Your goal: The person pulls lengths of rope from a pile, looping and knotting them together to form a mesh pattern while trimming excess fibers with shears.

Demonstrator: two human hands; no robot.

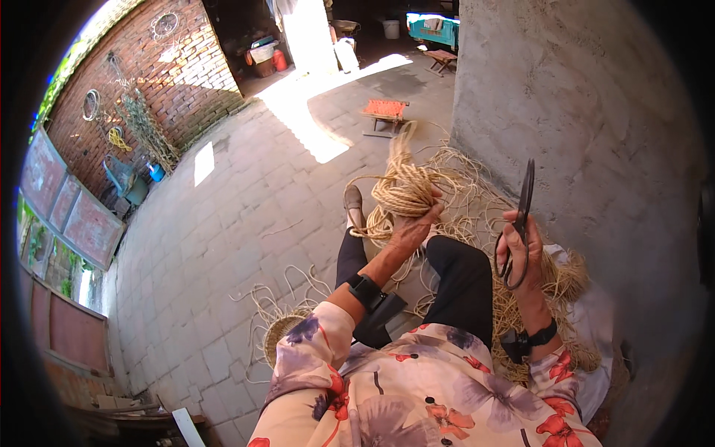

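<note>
Left hand [418, 228] curled around a coiled bundle of tan rope [402, 189]; right hand [530, 257] closed around black scissors [528, 186], blades upward; loose strands [511, 316] spread over the paved floor [216, 246]

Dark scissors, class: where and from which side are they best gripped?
Probably best by the looped handle of the scissors, from below: the blades point upward, and the wide loop sits at the lower end, by the right hand.

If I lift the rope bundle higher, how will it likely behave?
The rope bundle would probably sag, since loose loops trail from it. It seems fairly light, as the left hand alone appears to hold it.
</note>
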